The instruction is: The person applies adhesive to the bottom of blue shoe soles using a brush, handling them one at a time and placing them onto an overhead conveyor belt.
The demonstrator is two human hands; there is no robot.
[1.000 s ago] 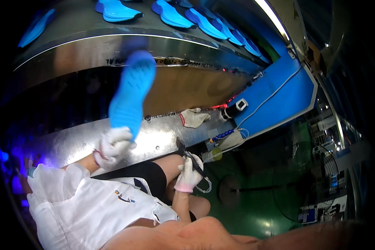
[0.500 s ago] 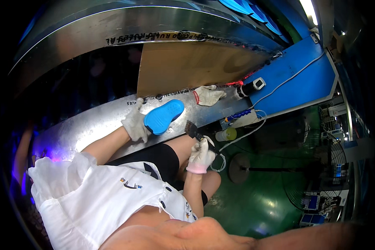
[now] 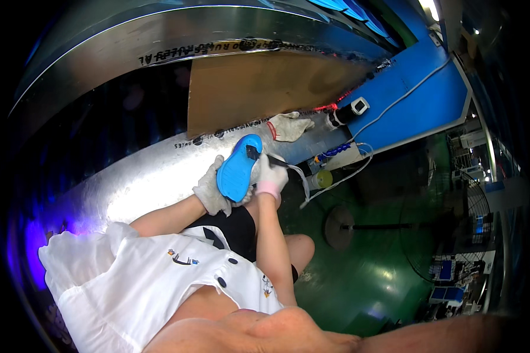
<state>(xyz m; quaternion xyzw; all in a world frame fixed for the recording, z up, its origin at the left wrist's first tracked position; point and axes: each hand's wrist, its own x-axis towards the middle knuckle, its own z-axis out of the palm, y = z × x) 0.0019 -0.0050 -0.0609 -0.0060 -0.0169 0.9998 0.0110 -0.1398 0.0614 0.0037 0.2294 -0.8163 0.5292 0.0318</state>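
My left hand [image 3: 209, 191], in a whitish work glove, grips a bright blue shoe sole [image 3: 235, 178] from its left side and underneath. The sole is tilted up above my lap, its inner face showing. My right hand [image 3: 271, 175], in a white glove with a pink cuff, is closed on the black handle of a flat brush [image 3: 252, 153]. The brush's dark head rests against the sole's upper part. A pale tube or cord trails from the handle's end.
A spare white glove [image 3: 291, 127] lies on the metal ledge [image 3: 141, 170], before a cardboard sheet [image 3: 265, 88]. Beyond are a black-and-white device [image 3: 347, 113], a blue panel [image 3: 412, 100] and a loose cable. A yellow-green-topped container [image 3: 322, 179] and a stand fan [image 3: 447, 223] are at right.
My right hand has brought the brush up and left onto the sole. My left hand has shifted right toward it, turning the sole more upright.
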